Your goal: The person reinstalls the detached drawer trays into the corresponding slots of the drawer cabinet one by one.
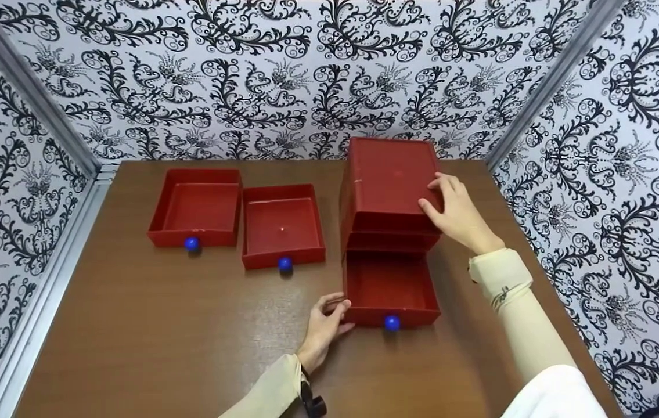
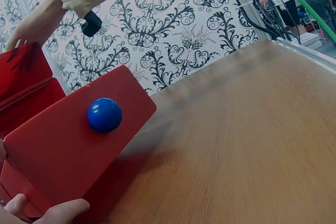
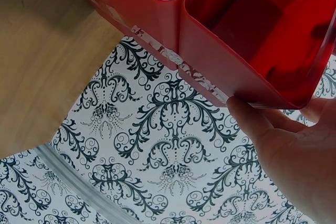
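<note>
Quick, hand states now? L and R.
Left hand: closed, gripping the front left corner of the pulled-out red drawer.
Right hand: open, fingers resting on the red cabinet's upper right edge.

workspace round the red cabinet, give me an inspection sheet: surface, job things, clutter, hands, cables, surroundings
Surface: brown tabletop, wood grain visible
Job's things: red cabinet, upper slots open; bottom drawer partway out; two loose drawers to the left
Clutter: nothing seen
Hands: left hand grips the bottom drawer's front left corner; right hand touches the cabinet's upper right edge
Cables: dark cables beyond the table's edge, left wrist view
Surroundings: patterned walls; people in the background
</note>
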